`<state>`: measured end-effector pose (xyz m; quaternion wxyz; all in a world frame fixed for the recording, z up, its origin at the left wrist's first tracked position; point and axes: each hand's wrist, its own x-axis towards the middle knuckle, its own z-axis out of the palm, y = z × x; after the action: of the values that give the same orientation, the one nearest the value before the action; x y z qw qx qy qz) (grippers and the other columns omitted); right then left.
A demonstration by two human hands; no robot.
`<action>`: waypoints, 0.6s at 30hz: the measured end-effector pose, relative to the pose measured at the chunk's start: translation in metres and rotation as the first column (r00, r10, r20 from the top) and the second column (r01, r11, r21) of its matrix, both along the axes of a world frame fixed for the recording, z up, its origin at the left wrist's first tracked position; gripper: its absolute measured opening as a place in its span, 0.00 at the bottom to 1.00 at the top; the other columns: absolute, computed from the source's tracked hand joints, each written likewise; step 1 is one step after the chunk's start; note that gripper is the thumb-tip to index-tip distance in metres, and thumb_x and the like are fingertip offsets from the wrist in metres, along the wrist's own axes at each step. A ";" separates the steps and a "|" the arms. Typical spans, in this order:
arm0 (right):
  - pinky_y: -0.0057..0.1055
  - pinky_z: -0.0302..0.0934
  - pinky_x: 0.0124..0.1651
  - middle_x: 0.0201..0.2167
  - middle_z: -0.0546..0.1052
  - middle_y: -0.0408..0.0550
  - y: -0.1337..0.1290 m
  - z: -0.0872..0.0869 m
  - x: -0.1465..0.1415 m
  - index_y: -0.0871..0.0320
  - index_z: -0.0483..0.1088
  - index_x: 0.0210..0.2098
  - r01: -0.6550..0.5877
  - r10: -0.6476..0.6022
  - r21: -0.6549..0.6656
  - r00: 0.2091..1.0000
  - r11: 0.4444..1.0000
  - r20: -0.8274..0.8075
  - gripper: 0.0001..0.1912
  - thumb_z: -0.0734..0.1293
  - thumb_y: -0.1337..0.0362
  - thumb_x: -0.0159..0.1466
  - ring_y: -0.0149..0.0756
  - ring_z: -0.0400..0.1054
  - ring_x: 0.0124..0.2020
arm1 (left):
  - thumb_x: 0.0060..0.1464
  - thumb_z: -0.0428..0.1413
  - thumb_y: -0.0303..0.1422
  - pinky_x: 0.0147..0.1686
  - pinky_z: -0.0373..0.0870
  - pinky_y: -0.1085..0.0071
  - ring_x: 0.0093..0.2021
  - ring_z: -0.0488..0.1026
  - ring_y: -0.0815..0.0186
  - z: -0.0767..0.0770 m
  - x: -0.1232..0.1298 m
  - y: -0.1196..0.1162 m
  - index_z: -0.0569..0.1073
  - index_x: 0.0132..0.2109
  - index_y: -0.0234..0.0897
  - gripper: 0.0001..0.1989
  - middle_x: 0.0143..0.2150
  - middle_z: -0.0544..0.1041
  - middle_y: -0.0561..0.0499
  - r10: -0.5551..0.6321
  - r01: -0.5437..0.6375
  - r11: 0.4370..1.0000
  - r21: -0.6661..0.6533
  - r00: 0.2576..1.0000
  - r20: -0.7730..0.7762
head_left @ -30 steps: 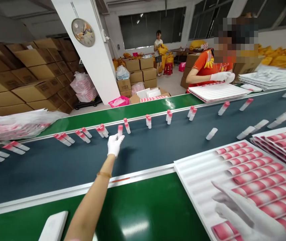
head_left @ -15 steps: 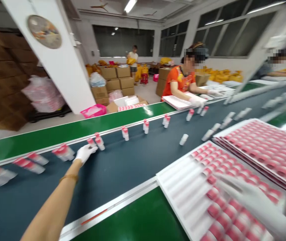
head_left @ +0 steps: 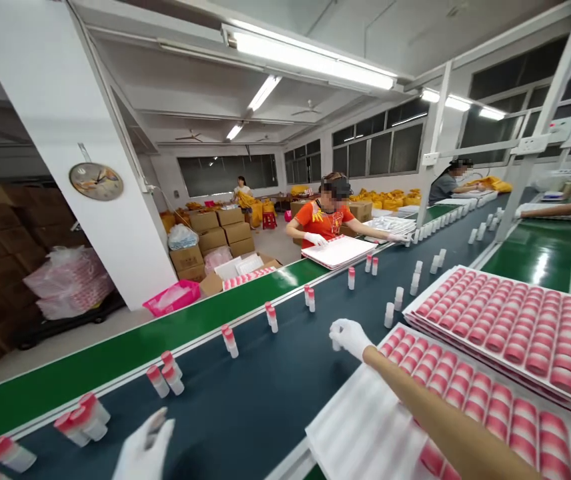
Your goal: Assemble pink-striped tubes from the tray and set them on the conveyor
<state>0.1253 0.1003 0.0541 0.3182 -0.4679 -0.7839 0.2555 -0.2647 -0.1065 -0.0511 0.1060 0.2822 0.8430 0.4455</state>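
Note:
My right hand (head_left: 350, 339), in a white glove, is closed over the dark conveyor belt (head_left: 275, 373). Its fingertips grip a small white cylinder (head_left: 336, 345), mostly hidden by the glove. Down at the lower left, my left hand (head_left: 144, 445), also gloved, is over the belt with thumb and fingers apart and nothing between them. Just beyond it stand small white cylinders with pink tops (head_left: 172, 379). Under my right forearm lies a white ridged tray (head_left: 350, 420), partly filled with rows of pink-and-white cylinders (head_left: 445, 370).
A second filled tray (head_left: 508, 320) lies stacked at the right. Plain white cylinders (head_left: 399, 297) stand near the belt's right side. Across the belt, a co-worker in orange (head_left: 323, 220) handles a white tray (head_left: 340, 252). A green ledge (head_left: 130, 340) borders the far side.
My left hand has drawn back toward me from the pink-topped cylinders. My right hand has moved from the tray out over the belt and gripped a white cylinder. The view has tilted up.

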 end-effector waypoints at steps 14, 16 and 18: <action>0.33 0.67 0.44 0.36 0.78 0.50 -0.134 -0.022 0.118 0.60 0.74 0.42 -0.191 0.200 -0.311 0.980 0.931 -0.004 0.13 0.58 0.66 0.68 0.39 0.72 0.42 | 0.58 0.58 0.49 0.26 0.58 0.73 0.25 0.59 0.70 0.060 0.260 -0.087 0.67 0.61 0.38 0.30 0.29 0.69 0.55 -0.583 0.525 0.790 0.317 0.484 0.653; 0.37 0.63 0.51 0.41 0.77 0.54 -0.135 -0.033 0.152 0.62 0.73 0.43 -0.101 0.135 -0.269 0.985 0.958 0.110 0.15 0.56 0.65 0.70 0.41 0.70 0.46 | 0.60 0.56 0.48 0.29 0.61 0.73 0.27 0.59 0.70 0.059 0.258 -0.102 0.67 0.62 0.42 0.28 0.32 0.68 0.55 -0.503 0.421 0.845 0.330 0.417 0.757; 0.36 0.61 0.53 0.41 0.76 0.53 -0.153 -0.045 0.165 0.61 0.73 0.43 -0.120 0.174 -0.239 0.960 0.964 0.221 0.13 0.57 0.65 0.70 0.40 0.68 0.46 | 0.60 0.57 0.47 0.32 0.64 0.72 0.29 0.61 0.70 0.056 0.261 -0.114 0.68 0.62 0.43 0.26 0.33 0.67 0.55 -0.437 0.343 0.882 0.324 0.331 0.837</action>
<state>0.2900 -0.0530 0.0091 0.1467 -0.4681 -0.8157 0.3065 -0.0036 -0.2205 0.0053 0.6243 0.2018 0.5436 0.5235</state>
